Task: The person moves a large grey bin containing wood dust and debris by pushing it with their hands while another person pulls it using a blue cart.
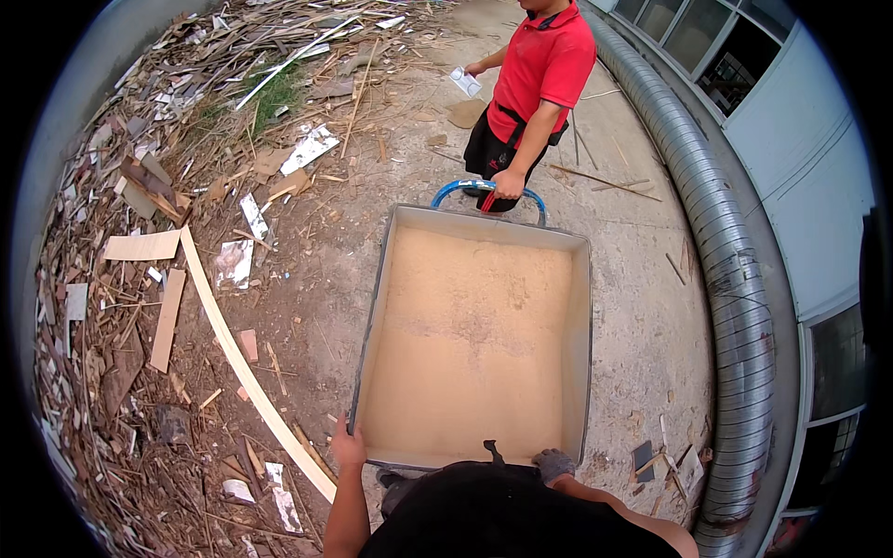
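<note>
Yard (642, 316), left hand (350, 446) gripping bin (579, 372), lettered blue handle (451, 188)

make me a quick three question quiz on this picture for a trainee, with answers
1. Multiple choice: what does the co-worker's nearer hand grip?
a) a wooden strip
b) the blue handle
c) a rope
2. True or false: a ribbed silver duct runs to the right of the bin.
3. Short answer: which of the wearer's own hands is at the bin's left edge?

Key: 1. b; 2. true; 3. the left hand.
</note>
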The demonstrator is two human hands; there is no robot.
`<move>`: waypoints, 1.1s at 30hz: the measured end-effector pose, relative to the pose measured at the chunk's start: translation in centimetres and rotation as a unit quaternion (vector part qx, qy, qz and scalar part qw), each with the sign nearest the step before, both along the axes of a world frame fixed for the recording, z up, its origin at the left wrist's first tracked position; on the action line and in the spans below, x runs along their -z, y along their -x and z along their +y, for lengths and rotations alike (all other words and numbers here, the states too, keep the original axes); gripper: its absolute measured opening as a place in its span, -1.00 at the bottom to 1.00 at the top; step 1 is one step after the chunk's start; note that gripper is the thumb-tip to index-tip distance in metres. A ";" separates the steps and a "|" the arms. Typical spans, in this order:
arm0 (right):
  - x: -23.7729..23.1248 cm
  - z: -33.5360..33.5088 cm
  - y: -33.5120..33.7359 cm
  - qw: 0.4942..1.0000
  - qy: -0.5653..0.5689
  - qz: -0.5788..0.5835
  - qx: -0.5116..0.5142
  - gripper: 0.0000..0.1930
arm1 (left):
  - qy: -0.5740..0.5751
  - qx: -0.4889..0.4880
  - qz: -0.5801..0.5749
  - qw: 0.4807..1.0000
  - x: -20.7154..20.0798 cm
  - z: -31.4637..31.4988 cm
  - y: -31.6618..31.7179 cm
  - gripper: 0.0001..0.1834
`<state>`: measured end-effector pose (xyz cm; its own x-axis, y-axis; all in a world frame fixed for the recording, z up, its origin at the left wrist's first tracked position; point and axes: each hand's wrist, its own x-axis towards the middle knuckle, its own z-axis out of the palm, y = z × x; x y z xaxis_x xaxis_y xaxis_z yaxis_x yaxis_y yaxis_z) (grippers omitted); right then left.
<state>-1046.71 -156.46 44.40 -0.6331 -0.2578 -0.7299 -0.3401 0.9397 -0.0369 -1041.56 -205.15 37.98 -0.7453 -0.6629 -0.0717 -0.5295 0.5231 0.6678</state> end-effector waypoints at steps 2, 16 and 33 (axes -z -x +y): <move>0.5 0.4 -0.5 1.000 0.005 0.002 0.001 -0.65 | -0.078 -0.021 -0.099 0.992 -1.4 -0.2 -0.7 -0.39; 1.7 -2.5 5.6 0.995 0.046 0.083 0.033 -0.75 | -0.045 0.006 -0.145 0.988 -2.0 -3.6 10.7 -0.43; 0.0 -7.5 16.3 0.984 0.054 0.144 0.088 -0.68 | -0.008 0.051 -0.124 0.991 -3.3 -6.8 26.7 -0.50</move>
<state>-1063.02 -163.98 44.43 -0.8519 -0.1923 -0.4872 -0.1837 0.9808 -0.0660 -1068.28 -211.92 41.26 -0.7668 -0.5821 -0.2706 -0.6230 0.5735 0.5320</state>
